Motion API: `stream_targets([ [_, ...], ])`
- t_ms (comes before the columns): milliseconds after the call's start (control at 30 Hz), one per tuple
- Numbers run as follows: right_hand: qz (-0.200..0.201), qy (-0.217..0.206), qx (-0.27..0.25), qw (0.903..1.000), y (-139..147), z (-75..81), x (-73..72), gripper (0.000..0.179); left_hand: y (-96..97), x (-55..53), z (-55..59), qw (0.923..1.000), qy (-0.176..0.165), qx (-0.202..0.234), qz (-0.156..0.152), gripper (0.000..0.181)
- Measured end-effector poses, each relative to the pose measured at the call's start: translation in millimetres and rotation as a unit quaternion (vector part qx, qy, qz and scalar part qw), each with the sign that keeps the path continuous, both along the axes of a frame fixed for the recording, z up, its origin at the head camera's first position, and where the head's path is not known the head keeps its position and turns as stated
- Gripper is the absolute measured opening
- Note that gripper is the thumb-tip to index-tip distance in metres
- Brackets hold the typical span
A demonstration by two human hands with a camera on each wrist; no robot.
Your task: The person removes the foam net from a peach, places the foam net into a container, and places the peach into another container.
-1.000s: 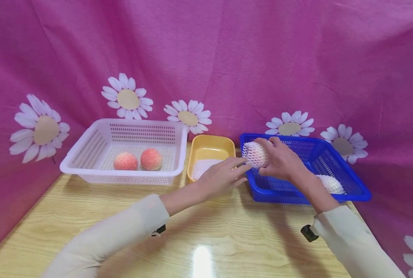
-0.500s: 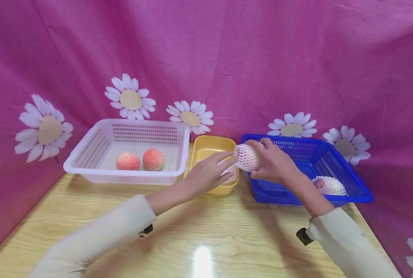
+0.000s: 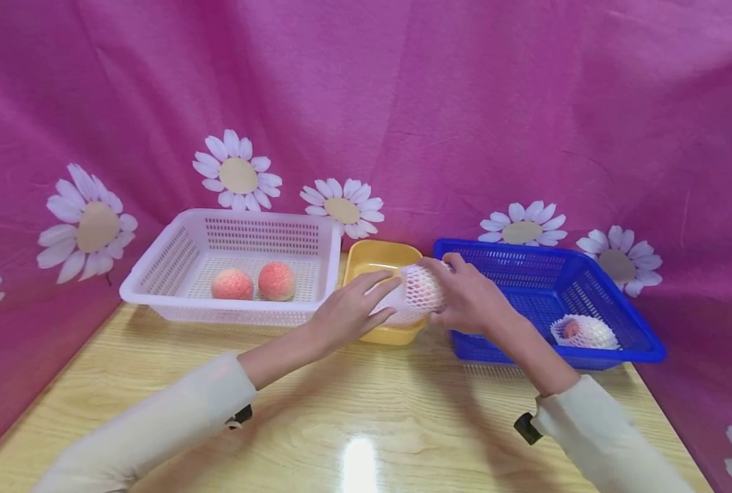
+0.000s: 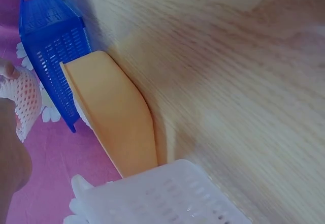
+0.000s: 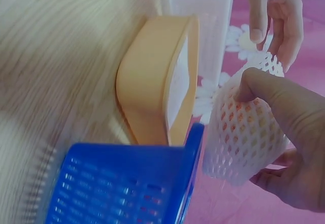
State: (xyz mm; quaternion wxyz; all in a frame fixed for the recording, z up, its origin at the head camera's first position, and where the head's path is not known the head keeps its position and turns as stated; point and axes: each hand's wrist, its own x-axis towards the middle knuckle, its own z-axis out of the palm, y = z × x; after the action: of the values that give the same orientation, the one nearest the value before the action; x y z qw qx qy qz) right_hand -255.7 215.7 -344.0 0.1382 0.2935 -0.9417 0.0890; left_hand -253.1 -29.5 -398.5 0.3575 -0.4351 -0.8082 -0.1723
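Note:
My right hand (image 3: 469,298) grips a peach in a white foam net (image 3: 424,289), held above the yellow bin. Reddish skin shows through the mesh of the netted peach (image 5: 244,127) in the right wrist view, the thumb lying across the net. My left hand (image 3: 344,311) reaches in from the left with fingers extended. Its fingertips (image 5: 257,35) are right at the net's narrow end. Below both hands, the yellow bin (image 3: 374,252) has white foam netting (image 5: 179,84) inside.
On the left, a white basket (image 3: 137,287) holds two bare peaches (image 3: 233,283). A blue basket (image 3: 624,294) on the right contains another netted peach (image 3: 594,333). Behind everything hangs a pink flowered cloth (image 3: 439,103); the wooden table (image 3: 366,404) lies in front.
My right hand has carried the netted peach leftward, from over the blue basket's edge to over the yellow bin. My left hand has also shifted left, keeping close to the net's end.

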Motion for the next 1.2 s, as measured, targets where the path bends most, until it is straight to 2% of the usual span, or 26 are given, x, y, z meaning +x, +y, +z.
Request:
stream_targets([
  [300, 0.018, -0.011, 0.002, 0.9998, -17, -4.6, 12.2, 0.088, -12.8, 9.9, -5.3, 0.9999, -0.004, 0.003, 0.015, 0.052],
  [600, 0.025, -0.029, 0.021, 0.9991, -30, -10.7, 24.7, 0.089, -21.9, 20.7, -13.8, 0.9997, -0.023, 0.001, 0.0, 0.058],
  [800, 0.027, -0.045, 0.031, 0.9982, -35, -17.7, 32.5, 0.089, -25.3, 27.0, -20.7, 0.9994, -0.033, -0.009, 0.001, 0.062],
  [1200, 0.047, -0.041, 0.029, 0.9976, -41, -30.9, 42.1, 0.088, -31.7, 35.8, -33.5, 0.9985, -0.055, -0.004, -0.005, 0.064],
])
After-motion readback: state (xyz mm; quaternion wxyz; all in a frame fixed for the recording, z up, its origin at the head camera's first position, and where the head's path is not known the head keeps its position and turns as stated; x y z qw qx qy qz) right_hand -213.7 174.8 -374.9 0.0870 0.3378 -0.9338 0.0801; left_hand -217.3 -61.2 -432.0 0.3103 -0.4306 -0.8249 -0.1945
